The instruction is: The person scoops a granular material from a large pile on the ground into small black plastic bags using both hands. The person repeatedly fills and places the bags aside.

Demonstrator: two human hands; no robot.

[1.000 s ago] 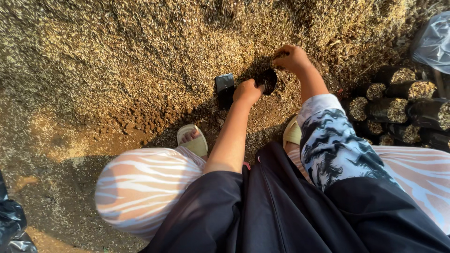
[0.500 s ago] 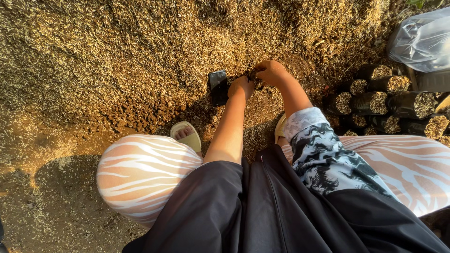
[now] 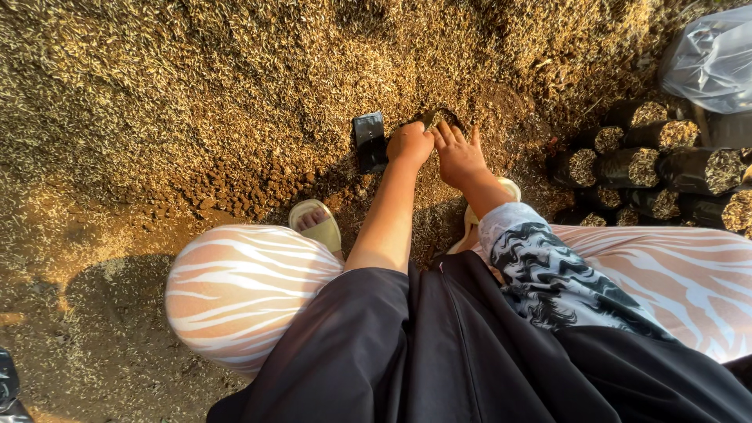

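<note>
My left hand [image 3: 409, 145] closes its grip on a small black bag [image 3: 370, 141] — upright, long axis pointing away from me — beside the husk pile [image 3: 235, 86]; my right hand [image 3: 458, 153] lies open-fingered on the husks.

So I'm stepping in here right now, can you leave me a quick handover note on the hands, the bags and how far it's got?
Left hand: fist closed on the rim of a small black bag lying in the husk pile.
Right hand: fingers spread, pressed into the husk beside the bag's mouth.
Done: filled black bags are stacked on the right, tops packed with husk; a clear plastic sack lies behind them.
Left: how full the held bag is cannot be seen.
</note>
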